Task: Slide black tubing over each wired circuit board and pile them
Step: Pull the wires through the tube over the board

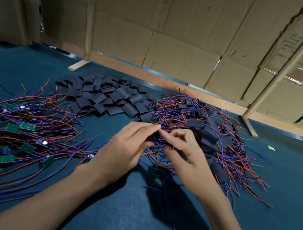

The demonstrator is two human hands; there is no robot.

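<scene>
Across the whole lower view, a dark teal table surface (127, 222) is spreading out, and flattened brown cardboard sheets (180, 38) braced by pale wooden strips (89, 12) are standing along its far edge. On the left, a broad heap of bare circuit boards (12, 130) is lying, green boards tangled in red and blue wires. On the right, a pile of sleeved boards (214, 134) is sitting, black covers showing among the same coloured wires. Between the two and farther back, a loose mound of cut black tubing pieces (107, 97) is lying flat.

Two bare forearms are reaching in from the bottom edge and meeting near the middle, just at the near-left edge of the right-hand pile. The left hand (126, 147) is curling its fingers and pinching a single black tube (153, 138) between thumb and fingertips. The right hand (184, 151) is curling too, its thumb and forefinger pinching at the tube's open end, where thin red wires (157, 152) are trailing down beneath both hands. Whether a board is already inside the tube cannot be told. A small yellow-green scrap (271, 148) is lying alone on the table at far right.
</scene>
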